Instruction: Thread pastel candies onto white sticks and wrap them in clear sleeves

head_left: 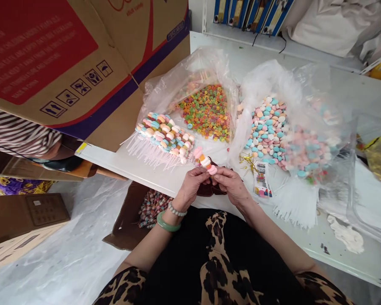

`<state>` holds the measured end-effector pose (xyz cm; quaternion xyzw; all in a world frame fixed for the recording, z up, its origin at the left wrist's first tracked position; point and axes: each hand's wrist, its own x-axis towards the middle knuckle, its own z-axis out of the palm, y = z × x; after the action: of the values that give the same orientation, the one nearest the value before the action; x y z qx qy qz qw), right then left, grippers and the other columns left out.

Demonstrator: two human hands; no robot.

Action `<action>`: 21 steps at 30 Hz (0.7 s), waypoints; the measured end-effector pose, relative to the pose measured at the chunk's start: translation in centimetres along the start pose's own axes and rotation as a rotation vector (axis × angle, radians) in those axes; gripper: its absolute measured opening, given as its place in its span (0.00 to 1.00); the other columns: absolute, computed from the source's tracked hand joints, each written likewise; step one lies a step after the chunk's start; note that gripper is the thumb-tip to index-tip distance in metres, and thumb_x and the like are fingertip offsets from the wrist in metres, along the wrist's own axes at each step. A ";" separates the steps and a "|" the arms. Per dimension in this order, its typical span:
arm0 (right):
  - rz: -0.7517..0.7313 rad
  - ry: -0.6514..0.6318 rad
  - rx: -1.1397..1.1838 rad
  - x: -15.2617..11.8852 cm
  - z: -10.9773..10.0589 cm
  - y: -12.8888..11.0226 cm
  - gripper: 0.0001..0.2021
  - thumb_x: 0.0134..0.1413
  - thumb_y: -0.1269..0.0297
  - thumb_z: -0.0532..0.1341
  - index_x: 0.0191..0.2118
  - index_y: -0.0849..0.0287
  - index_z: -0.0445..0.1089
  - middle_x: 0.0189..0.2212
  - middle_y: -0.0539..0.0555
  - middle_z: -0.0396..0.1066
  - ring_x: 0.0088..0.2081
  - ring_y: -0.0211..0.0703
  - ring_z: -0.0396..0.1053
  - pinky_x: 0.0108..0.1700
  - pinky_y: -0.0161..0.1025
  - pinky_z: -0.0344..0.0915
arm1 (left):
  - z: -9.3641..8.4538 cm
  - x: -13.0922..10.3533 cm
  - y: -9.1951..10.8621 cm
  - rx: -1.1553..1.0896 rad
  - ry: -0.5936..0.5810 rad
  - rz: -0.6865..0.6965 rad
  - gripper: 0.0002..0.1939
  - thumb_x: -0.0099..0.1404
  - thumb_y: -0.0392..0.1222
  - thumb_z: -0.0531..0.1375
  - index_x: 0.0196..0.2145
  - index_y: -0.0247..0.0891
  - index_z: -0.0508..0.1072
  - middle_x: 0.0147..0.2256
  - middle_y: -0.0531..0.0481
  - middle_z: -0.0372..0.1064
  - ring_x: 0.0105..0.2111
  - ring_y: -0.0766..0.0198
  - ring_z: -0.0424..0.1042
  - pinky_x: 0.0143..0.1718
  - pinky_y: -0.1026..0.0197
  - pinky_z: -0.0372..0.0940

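Observation:
A short candy skewer (pixel 205 160), threaded with pink, orange and white pieces, is held between my two hands at the table's front edge. The fingers of my left hand (pixel 190 183) pinch it from one side, and my right hand (pixel 230 182) grips its lower end from the other. What lies under the fingertips is hidden. To the left rests a stack of finished candy skewers (pixel 165 133) with white sticks pointing forward. Beyond it, an open plastic bag holds small ring candies (pixel 206 112). Pastel candy tablets (pixel 268 127) fill another bag to the right.
A large cardboard box (pixel 120 67) stands at the left. Gold twist ties (pixel 249 162), a printed packet (pixel 262 180) and white sticks (pixel 296 203) lie right of my hands. Below the edge, a carton (pixel 125 224) holds many wrapped candies. A white cloth (pixel 346 233) lies farther right.

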<state>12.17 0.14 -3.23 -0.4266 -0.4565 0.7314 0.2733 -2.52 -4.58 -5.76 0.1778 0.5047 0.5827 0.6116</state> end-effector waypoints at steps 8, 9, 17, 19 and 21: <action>-0.044 0.145 -0.128 0.4 0.4 -0.2 0.11 0.41 0.56 0.67 0.24 0.59 0.73 0.15 0.44 0.56 0.19 0.31 0.49 0.22 0.34 0.45 | 0.1 0.2 0.9 -0.188 0.005 -0.176 0.14 0.50 0.39 0.70 0.36 0.36 0.75 0.32 0.51 0.74 0.29 0.66 0.72 0.32 0.63 0.67; -0.019 0.128 -0.127 0.4 0.3 -0.2 0.11 0.41 0.56 0.67 0.24 0.59 0.73 0.14 0.43 0.55 0.18 0.31 0.48 0.21 0.34 0.44 | 0.0 0.4 1.1 -0.239 0.008 -0.217 0.13 0.52 0.38 0.69 0.36 0.36 0.74 0.32 0.51 0.74 0.30 0.66 0.73 0.32 0.62 0.68; 0.038 0.101 -0.002 0.7 0.2 -0.1 0.12 0.40 0.56 0.67 0.25 0.60 0.71 0.15 0.42 0.56 0.17 0.29 0.45 0.20 0.33 0.39 | -0.1 1.3 -0.2 -0.364 0.205 -0.287 0.02 0.61 0.36 0.63 0.31 0.35 0.73 0.26 0.52 0.72 0.24 0.69 0.70 0.27 0.67 0.66; 0.050 0.096 0.012 1.0 0.1 -0.3 0.13 0.39 0.55 0.68 0.25 0.59 0.70 0.14 0.42 0.55 0.17 0.29 0.46 0.20 0.33 0.40 | -0.1 1.1 -0.4 -0.374 0.139 -0.269 0.05 0.62 0.39 0.64 0.35 0.36 0.73 0.29 0.51 0.73 0.26 0.68 0.72 0.27 0.67 0.67; 0.059 0.068 0.007 1.2 0.0 -0.5 0.13 0.39 0.55 0.68 0.26 0.59 0.70 0.14 0.42 0.56 0.17 0.29 0.49 0.20 0.32 0.43 | -0.3 1.0 -0.3 -0.349 0.014 -0.298 0.09 0.61 0.42 0.65 0.38 0.37 0.74 0.31 0.50 0.74 0.27 0.66 0.73 0.27 0.65 0.68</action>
<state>11.55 1.34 -3.19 -0.4635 -0.4315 0.7258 0.2684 -2.77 -3.89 -6.48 -0.0111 0.4210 0.5657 0.7089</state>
